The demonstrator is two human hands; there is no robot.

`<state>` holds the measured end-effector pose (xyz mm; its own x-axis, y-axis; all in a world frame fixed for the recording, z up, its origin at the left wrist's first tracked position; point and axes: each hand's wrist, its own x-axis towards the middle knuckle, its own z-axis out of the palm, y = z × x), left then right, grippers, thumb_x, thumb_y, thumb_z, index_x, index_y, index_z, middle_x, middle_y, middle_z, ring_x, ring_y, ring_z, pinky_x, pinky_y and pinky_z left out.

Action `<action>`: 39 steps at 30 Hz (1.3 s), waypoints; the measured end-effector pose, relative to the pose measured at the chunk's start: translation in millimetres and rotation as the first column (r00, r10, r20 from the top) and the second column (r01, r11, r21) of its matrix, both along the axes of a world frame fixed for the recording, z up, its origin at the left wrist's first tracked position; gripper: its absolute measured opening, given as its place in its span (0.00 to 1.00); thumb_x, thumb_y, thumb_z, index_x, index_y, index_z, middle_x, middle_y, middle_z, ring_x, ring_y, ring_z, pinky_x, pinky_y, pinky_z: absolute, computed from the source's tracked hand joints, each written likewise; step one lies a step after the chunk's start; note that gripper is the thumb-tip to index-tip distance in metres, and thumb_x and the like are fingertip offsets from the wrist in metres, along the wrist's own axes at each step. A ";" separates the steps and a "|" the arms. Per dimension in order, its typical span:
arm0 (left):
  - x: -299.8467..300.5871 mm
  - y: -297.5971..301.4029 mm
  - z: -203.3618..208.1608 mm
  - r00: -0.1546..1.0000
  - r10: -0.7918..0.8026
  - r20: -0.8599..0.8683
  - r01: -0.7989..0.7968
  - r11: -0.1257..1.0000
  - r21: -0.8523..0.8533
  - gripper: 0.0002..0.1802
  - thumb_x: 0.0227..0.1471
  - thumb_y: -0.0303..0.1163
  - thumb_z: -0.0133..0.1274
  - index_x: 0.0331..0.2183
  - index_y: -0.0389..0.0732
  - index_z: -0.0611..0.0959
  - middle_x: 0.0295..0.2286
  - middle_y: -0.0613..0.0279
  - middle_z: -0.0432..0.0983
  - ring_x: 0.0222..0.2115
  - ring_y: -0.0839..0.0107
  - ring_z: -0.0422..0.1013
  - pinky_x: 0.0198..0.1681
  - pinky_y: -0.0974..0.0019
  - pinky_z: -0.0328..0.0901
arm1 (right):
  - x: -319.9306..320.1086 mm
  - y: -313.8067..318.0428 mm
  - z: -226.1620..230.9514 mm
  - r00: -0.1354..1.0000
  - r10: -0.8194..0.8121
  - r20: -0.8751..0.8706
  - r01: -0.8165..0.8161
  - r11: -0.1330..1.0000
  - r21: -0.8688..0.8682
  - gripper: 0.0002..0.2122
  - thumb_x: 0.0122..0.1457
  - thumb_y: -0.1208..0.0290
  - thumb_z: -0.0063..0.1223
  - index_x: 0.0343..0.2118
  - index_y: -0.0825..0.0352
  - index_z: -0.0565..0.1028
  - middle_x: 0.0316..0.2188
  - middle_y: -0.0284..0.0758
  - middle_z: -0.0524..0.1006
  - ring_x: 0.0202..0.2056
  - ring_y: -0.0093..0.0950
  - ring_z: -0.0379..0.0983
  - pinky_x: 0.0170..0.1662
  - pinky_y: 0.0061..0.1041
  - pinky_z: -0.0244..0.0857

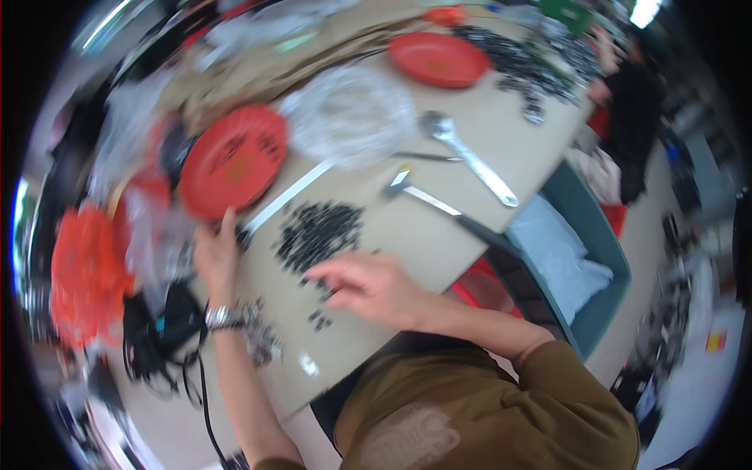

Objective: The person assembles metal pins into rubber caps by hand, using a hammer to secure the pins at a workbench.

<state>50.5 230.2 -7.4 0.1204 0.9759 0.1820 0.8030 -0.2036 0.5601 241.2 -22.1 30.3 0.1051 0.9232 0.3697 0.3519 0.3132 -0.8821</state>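
My left hand [217, 257] is at the near rim of a red plate [205, 197], thumb over the edge; its other fingers are partly hidden. A few small black pieces lie on this plate. Beside the thumb is a small dark thing, too blurred to name. My right hand [372, 288] reaches over the near edge of a pile of small black pieces [319, 233]. Its index finger is stretched out and apart from the curled fingers, and I see nothing held. Several loose black pieces [319, 319] lie just below that hand.
Beyond the pile are a pale flat strip [290, 194], a clear plastic bag [348, 117], a wrench [474, 164], a hammer [450, 211] and another red plate [439, 59]. A green bin [603, 274] stands right; black cables [164, 337] lie left. Another person [634, 102] sits far right.
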 end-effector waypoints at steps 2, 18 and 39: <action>-2.1 -2.4 -12.3 0.978 -0.162 0.130 0.145 0.981 0.127 0.29 0.54 0.50 0.63 0.43 0.32 0.81 0.37 0.41 0.82 0.39 0.53 0.78 0.45 0.54 0.69 | 0.5 0.2 -1.6 0.998 0.001 -0.057 -0.001 1.000 0.001 0.19 0.52 0.78 0.63 0.49 0.64 0.76 0.32 0.36 0.77 0.34 0.33 0.78 0.39 0.32 0.72; -12.5 -142.3 27.7 0.290 0.248 0.924 0.543 0.752 -0.372 0.17 0.66 0.35 0.53 0.50 0.35 0.77 0.31 0.61 0.78 0.26 0.75 0.75 0.28 0.77 0.73 | 6.2 -3.6 6.9 0.995 0.003 -0.101 0.009 0.993 0.117 0.20 0.51 0.81 0.65 0.48 0.69 0.75 0.30 0.35 0.74 0.30 0.31 0.76 0.36 0.31 0.71; 22.9 -233.7 36.7 0.391 0.264 0.882 0.524 0.724 -0.449 0.21 0.61 0.22 0.52 0.55 0.29 0.74 0.41 0.50 0.80 0.32 0.65 0.81 0.37 0.67 0.78 | 23.8 -24.2 19.0 0.997 -0.007 0.073 0.008 1.000 -0.009 0.19 0.51 0.82 0.64 0.49 0.64 0.81 0.31 0.31 0.78 0.31 0.22 0.75 0.37 0.21 0.71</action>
<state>73.4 -3.4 29.4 0.4201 0.8545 -0.3056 -0.2171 0.4217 0.8804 265.0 -46.3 49.3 0.0853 0.9260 0.3679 0.4180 0.3019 -0.8568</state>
